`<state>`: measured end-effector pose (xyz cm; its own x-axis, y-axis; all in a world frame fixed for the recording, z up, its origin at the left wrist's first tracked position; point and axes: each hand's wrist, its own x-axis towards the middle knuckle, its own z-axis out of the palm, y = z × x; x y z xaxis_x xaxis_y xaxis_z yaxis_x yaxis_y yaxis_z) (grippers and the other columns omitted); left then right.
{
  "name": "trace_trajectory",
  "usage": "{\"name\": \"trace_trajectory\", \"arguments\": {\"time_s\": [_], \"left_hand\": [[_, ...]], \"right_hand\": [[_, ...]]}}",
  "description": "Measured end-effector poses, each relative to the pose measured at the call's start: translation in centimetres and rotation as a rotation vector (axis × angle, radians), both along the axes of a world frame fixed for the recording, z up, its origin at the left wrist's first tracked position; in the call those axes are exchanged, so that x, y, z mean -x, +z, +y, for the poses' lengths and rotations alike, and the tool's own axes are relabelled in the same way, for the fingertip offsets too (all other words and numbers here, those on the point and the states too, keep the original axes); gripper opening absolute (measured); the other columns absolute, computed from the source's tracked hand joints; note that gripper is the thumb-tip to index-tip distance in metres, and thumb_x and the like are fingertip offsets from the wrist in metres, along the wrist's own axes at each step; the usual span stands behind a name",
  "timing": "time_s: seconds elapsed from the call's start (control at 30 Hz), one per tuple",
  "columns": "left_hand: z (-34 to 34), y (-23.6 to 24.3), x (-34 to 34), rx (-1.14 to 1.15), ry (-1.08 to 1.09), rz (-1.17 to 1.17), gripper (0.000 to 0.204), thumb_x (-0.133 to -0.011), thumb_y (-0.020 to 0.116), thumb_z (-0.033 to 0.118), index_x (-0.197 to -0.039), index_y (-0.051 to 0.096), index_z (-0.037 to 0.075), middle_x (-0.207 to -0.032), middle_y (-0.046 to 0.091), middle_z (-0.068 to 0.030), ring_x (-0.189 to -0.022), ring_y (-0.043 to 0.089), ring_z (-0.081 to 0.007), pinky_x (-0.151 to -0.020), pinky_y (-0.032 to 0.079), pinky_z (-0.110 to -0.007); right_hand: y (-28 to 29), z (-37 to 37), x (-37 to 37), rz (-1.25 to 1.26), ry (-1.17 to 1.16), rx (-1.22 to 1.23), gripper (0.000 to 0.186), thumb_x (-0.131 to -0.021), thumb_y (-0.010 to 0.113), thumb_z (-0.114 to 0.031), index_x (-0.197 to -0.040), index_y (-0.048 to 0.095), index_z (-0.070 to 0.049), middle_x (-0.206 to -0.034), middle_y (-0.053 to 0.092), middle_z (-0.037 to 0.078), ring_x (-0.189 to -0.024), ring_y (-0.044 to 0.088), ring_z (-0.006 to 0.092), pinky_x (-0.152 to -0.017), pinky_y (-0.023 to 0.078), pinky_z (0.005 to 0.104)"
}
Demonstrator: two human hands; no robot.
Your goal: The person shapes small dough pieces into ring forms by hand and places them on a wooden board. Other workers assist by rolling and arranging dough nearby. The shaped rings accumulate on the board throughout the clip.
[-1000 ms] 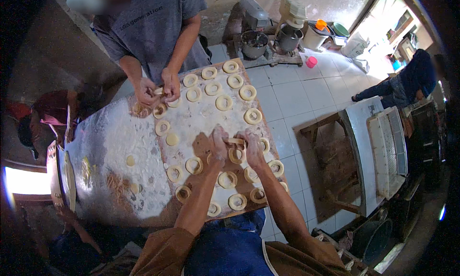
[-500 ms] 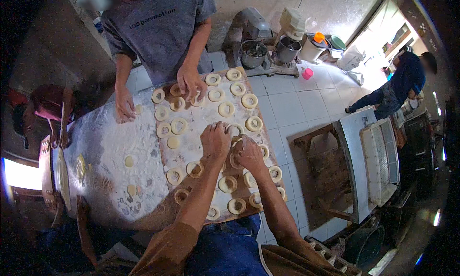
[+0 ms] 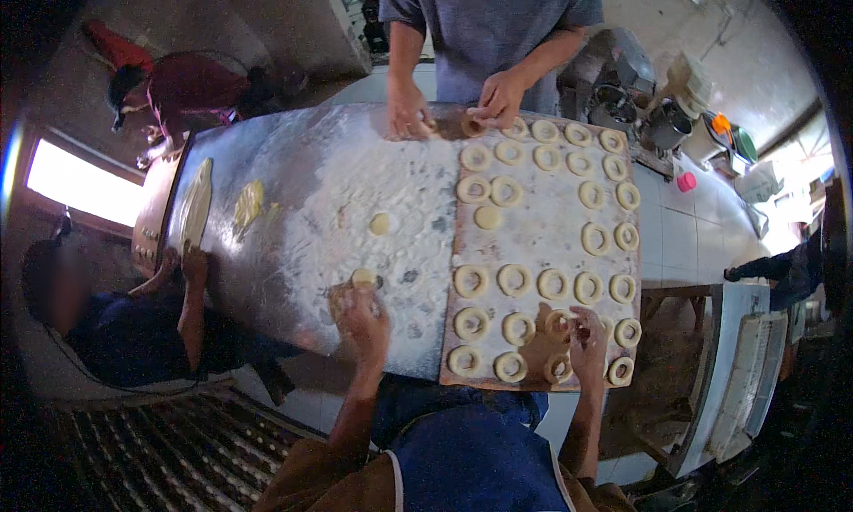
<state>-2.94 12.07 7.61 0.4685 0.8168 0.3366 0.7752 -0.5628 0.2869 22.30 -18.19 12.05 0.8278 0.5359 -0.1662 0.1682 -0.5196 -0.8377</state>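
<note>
My left hand (image 3: 360, 324) reaches over the floured part of the table, its fingers closed round a small pale dough disc (image 3: 363, 278). Another dough disc (image 3: 380, 223) lies in the flour just beyond it. Over the near right part of a floured wooden board (image 3: 542, 232), my right hand (image 3: 586, 341) hovers with bent fingers apart and nothing visible in them. Beside its fingertips is a dough ring (image 3: 559, 324), partly in shadow. Rows of similar rings cover the board, and one flat disc (image 3: 488, 218) lies among them.
Across the table a person in a grey shirt (image 3: 489, 32) handles dough with both hands. At the left, another person's hands (image 3: 191, 261) touch a long dough strip (image 3: 196, 206). A yellow lump (image 3: 250, 204) sits nearby. Mixers (image 3: 622, 81) stand at the back right.
My hands have parted from a ring on the board: the left moved to the disc in the flour, the right nearer to me. The view swung left. The person opposite moved a hand to the board's far-left corner.
</note>
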Motion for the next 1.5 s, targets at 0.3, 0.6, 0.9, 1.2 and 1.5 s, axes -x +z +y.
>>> {"name": "trace_trajectory", "arguments": {"time_s": [0.3, 0.6, 0.9, 1.2, 1.5], "left_hand": [[5.8, 1.8, 2.0, 0.51, -0.157, -0.196, 0.041, -0.075, 0.076, 0.016, -0.11, 0.061, 0.002, -0.098, 0.064, -0.0115, -0.094, 0.062, -0.0283, -0.088, 0.048, -0.039], [5.1, 4.1, 5.3, 1.178, -0.214, -0.767, 0.025, -0.089, 0.066, 0.012, -0.111, 0.067, 0.0, -0.098, 0.068, -0.0071, -0.087, 0.063, -0.0128, -0.078, 0.051, -0.027], [4.6, 2.1, 5.3, 0.973, -0.33, -0.821, 0.016, -0.091, 0.061, 0.004, -0.107, 0.059, 0.002, -0.098, 0.063, -0.006, -0.088, 0.06, -0.0125, -0.073, 0.051, -0.027], [4.7, 3.6, 4.6, 1.67, -0.642, -1.122, 0.038, -0.087, 0.056, -0.004, -0.121, 0.045, 0.009, -0.107, 0.061, -0.0059, -0.094, 0.061, -0.0195, -0.081, 0.053, -0.033], [1.8, 0.2, -1.3, 1.281, -0.381, -1.086, 0.02, -0.092, 0.048, 0.023, -0.106, 0.048, 0.009, -0.082, 0.052, -0.0051, -0.071, 0.059, -0.0193, -0.065, 0.05, -0.034]], "right_hand": [[-0.8, 14.4, 10.9, 0.031, 0.347, -0.092, 0.023, -0.085, 0.067, -0.011, -0.106, 0.063, -0.001, -0.102, 0.068, 0.017, -0.09, 0.069, 0.0253, -0.075, 0.055, 0.0349], [-1.5, 25.2, 16.2, 0.252, 0.437, -0.283, 0.038, -0.084, 0.07, -0.003, -0.119, 0.058, 0.001, -0.099, 0.07, 0.011, -0.093, 0.067, 0.016, -0.081, 0.054, 0.0306], [2.0, 26.2, 19.1, 0.091, 0.29, -0.303, 0.059, -0.078, 0.069, -0.004, -0.131, 0.044, -0.009, -0.092, 0.069, 0.015, -0.084, 0.069, 0.0223, -0.075, 0.055, 0.0351], [2.7, 24.4, 16.9, 0.869, 0.351, -0.686, 0.042, -0.083, 0.057, -0.015, -0.123, 0.052, -0.002, -0.079, 0.058, 0.002, -0.071, 0.054, 0.012, -0.064, 0.046, 0.0297], [-3.5, 22.7, 15.4, 0.215, 0.052, -0.572, 0.038, -0.096, 0.047, -0.029, -0.082, 0.059, 0.005, -0.073, 0.062, 0.02, -0.056, 0.056, 0.0326, -0.056, 0.044, 0.0393]]}}
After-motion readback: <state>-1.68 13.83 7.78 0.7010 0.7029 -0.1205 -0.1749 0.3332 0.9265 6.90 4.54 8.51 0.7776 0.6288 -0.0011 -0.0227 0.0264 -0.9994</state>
